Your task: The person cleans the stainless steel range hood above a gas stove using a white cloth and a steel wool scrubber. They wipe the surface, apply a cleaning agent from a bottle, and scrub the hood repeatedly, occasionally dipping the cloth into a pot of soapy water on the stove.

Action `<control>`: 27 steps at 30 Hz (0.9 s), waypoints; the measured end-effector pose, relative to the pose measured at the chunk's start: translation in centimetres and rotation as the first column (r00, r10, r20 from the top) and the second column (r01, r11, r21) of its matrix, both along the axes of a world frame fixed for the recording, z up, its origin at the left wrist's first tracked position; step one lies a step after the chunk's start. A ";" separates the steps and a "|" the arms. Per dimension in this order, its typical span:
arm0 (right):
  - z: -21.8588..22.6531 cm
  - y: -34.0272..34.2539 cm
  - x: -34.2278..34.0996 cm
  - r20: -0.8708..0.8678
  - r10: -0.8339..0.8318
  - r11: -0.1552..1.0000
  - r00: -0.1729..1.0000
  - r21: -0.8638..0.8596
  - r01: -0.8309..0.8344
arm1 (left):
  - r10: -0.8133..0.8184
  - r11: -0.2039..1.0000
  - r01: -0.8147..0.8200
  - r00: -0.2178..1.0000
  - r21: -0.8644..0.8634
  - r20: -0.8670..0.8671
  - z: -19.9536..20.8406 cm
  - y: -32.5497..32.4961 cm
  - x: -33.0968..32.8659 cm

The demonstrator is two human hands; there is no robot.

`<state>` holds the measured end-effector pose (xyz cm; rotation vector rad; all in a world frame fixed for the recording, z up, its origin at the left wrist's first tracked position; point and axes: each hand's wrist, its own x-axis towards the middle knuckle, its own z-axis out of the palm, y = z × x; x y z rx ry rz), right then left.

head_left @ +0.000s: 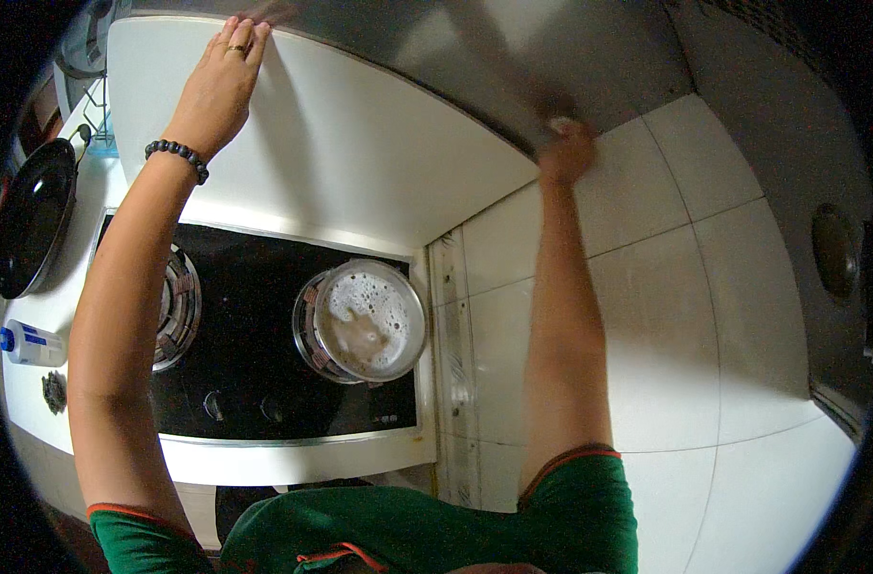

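Observation:
My left hand [218, 91] reaches far forward, its outstretched fingers together at the upper edge of a large white panel [360, 124] behind the stove. It wears a ring, with a dark bead bracelet [177, 153] at the wrist. My right hand [567, 156] is raised beyond the panel's right end, against a dark shiny metal surface [551, 57]. Motion blurs it, and its fingers look closed round a small pale thing [562, 124] I cannot make out. Below the arms, a round metal pot [419, 320] of foamy, cloudy liquid stands on the right burner of the black stove [245, 297].
On the white counter at left are a black frying pan [36, 218], a white bottle with a blue cap [34, 343] and a dark scouring pad [54, 392]. The left burner [180, 306] is partly behind my left arm. Pale floor tiles [647, 325] lie at right.

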<state>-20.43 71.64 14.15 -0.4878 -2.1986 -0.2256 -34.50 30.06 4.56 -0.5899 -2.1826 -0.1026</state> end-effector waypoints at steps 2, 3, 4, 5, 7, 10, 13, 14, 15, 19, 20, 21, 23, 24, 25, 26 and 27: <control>-3.7 -4.3 -3.5 0.050 0.042 0.996 0.998 0.082 -0.046 | -0.020 0.999 0.020 1.000 0.026 -0.004 -0.6 -0.1 -0.7; -3.5 -6.7 -4.2 0.059 0.109 0.987 0.992 0.111 -0.115 | -0.020 0.999 0.021 1.000 0.044 -0.019 -0.5 -0.8 -0.4; -3.6 -8.8 -4.9 0.084 0.165 0.976 0.983 0.129 -0.175 | -0.015 0.999 0.015 1.000 0.040 -0.011 -0.3 -1.1 -0.1; -3.6 -9.1 -4.9 0.113 0.250 0.955 0.962 0.134 -0.264 | -0.018 0.999 0.018 1.000 0.037 -0.001 0.1 -1.1 0.3; -4.2 -7.4 -3.9 0.078 0.330 0.937 0.941 0.095 -0.337 | -0.029 0.999 0.028 1.000 0.023 0.011 0.1 -1.2 0.8; -1.4 4.7 0.7 -0.008 0.022 1.000 1.000 0.008 -0.022 | -0.079 0.996 0.080 0.997 0.043 -0.008 0.8 -0.2 0.2; 0.8 -3.1 -1.3 -0.179 0.164 0.928 0.970 -0.307 -0.213 | -0.045 0.997 0.044 0.999 0.068 0.012 0.2 -1.5 0.5; 1.6 -7.1 -2.8 -0.189 0.222 0.968 0.957 -0.073 -0.240 | -0.050 0.995 0.046 0.998 0.090 0.043 0.0 -1.8 0.4; 1.8 -10.0 -4.5 -0.192 0.287 0.952 0.938 0.165 -0.258 | -0.039 0.998 0.035 0.998 0.059 0.059 0.0 -1.8 0.6; 2.4 -15.1 -9.2 -0.079 0.640 0.741 0.764 0.324 -0.588 | -0.026 0.995 0.021 0.999 0.093 0.047 -0.3 -0.7 -0.3; 2.5 -13.0 -8.6 -0.113 0.681 0.711 0.724 0.339 -0.615 | -0.063 0.992 0.054 0.995 0.117 0.074 0.0 -0.7 0.0; 2.7 -11.3 -7.5 -0.244 0.714 0.696 0.656 0.152 -0.702 | -0.097 0.986 0.082 0.990 0.143 0.102 0.3 -0.8 0.3; 4.5 -7.3 -4.3 -0.475 0.580 0.638 0.662 -0.241 -0.731 | -0.086 0.987 0.071 0.991 0.144 0.102 0.0 -1.6 0.3; 5.6 -6.5 -3.9 -0.464 0.502 0.687 0.730 -0.298 -0.663 | -0.106 0.984 0.090 0.989 0.154 0.101 0.4 -1.2 0.4; 6.5 -6.7 -3.7 -0.449 0.426 0.716 0.786 -0.363 -0.596 | -0.118 0.984 0.102 0.987 0.149 0.105 0.5 -1.2 0.4; 7.3 -7.1 -4.5 -0.350 0.418 0.811 0.838 -0.272 -0.518 | -0.131 0.979 0.113 0.986 0.170 0.099 0.5 -1.2 0.4; 8.3 -7.6 -5.5 -0.253 0.388 0.886 0.886 -0.163 -0.435 | -0.112 0.982 0.095 0.989 0.165 0.099 0.5 -1.2 0.5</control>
